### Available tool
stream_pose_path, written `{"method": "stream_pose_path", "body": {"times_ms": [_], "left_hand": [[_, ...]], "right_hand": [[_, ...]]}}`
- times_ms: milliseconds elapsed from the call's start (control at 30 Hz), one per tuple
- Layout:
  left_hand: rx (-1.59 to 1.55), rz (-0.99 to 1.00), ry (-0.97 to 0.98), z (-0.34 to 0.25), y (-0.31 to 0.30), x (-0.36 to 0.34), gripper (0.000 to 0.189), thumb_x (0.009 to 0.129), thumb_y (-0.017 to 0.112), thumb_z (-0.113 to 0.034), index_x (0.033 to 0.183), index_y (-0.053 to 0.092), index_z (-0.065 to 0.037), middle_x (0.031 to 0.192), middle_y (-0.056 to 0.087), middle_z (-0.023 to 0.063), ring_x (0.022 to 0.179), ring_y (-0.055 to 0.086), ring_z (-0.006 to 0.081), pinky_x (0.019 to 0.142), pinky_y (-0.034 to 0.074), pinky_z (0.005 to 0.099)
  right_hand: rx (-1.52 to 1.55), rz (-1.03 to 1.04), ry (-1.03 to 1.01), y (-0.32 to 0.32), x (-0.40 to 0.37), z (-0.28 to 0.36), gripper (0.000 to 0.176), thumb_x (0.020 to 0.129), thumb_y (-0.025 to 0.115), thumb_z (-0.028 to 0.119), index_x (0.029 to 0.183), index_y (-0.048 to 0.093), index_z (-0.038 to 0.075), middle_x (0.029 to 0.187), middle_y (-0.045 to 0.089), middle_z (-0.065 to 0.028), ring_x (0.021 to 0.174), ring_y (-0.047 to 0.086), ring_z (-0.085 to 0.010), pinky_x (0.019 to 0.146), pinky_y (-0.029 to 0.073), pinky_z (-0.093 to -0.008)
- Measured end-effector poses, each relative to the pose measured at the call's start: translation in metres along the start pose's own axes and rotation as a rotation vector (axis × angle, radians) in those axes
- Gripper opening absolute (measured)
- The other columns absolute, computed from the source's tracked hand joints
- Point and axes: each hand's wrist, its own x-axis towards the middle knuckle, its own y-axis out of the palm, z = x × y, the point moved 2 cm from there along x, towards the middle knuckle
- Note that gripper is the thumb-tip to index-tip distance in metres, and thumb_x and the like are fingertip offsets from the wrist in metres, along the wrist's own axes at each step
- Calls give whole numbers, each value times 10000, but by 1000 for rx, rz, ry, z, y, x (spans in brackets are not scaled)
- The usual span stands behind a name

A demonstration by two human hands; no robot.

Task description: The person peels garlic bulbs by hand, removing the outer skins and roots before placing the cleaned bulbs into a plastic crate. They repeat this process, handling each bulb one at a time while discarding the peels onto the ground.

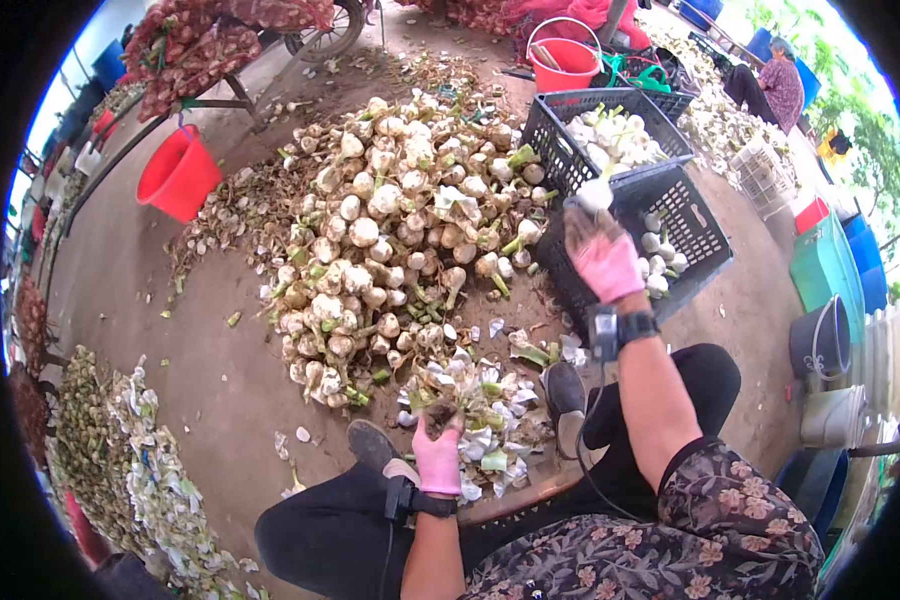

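Observation:
My right hand, in a pink glove with soiled fingers, reaches over the crates with a white, peeled garlic bulb at its fingertips. Beneath it, the nearer black crate holds several clean bulbs. My left hand, gloved alike, is closed low in front of me; whatever its dark fingers hold is hidden. Peeled skins and cut stems lie beside that hand. A large heap of untrimmed garlic spreads on the ground ahead.
Behind the nearer crate stands another black crate with white garlic. Red buckets stand at left and back. A person sits at the far right. Grey and white buckets line the right side.

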Motion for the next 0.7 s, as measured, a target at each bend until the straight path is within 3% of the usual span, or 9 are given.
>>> {"method": "stream_pose_path", "body": {"times_ms": [67,133,200,333,367,533,600,633,700], "left_hand": [[69,2,-10,-5,8,2,423,771,609,11,1174,503,82,1061,596,98,919,560,157,850,443,266],[5,1,-84,-5,16,6,419,771,608,13,1170,504,87,1057,597,99,916,558,159,851,442,269],[62,-18,-99,2,19,10,422,773,589,30,1177,493,106,1087,595,124,968,560,188,899,429,284],[225,-31,-197,18,17,17,475,735,617,0,1185,500,103,1103,601,151,1018,562,209,935,411,293],[189,-4,-199,20,19,21,432,737,615,-3,1152,529,77,1074,614,131,990,571,195,912,422,290],[121,18,-238,28,22,34,324,742,604,-5,1066,588,14,987,637,81,911,587,158,852,444,280],[185,24,-261,12,26,36,326,749,595,3,1075,582,19,991,629,77,914,581,155,857,440,277],[184,20,-260,7,29,39,326,749,595,3,1075,582,19,991,629,77,914,581,155,857,440,277],[155,-5,-223,-2,31,37,322,756,583,17,1078,584,19,991,625,69,919,577,157,859,438,276]], "right_hand": [[-342,11,-115,-7,26,9,282,886,543,92,1161,512,36,961,635,-120,817,625,-208,765,536,-351],[-665,-55,-19,-29,38,-14,311,837,601,62,1141,546,30,906,646,-100,771,620,-166,712,528,-318],[-1421,-245,-64,-55,48,-48,192,796,644,77,983,667,39,799,660,-48,699,620,-151,614,492,-296],[-2185,-238,22,-118,92,-94,430,711,680,179,1126,614,87,1085,625,-169,975,607,-311,869,466,-361],[-2297,-144,-97,-125,100,-105,488,736,658,190,1206,554,109,1180,574,-167,1099,544,-312,943,427,-388],[-2551,-99,-45,-119,127,-145,447,737,675,227,1166,574,148,1141,586,-143,1106,542,-289,971,397,-393],[-2560,-111,224,-104,121,-156,411,727,682,233,1123,599,163,1068,613,-112,1076,555,-277,969,390,-394],[-2548,48,111,-101,107,-167,351,725,671,216,1072,625,187,991,631,-90,1039,570,-270,953,397,-395],[-2357,270,132,-90,72,-181,394,728,601,106,1117,609,166,1052,629,-143,1031,575,-302,946,405,-384]]}}
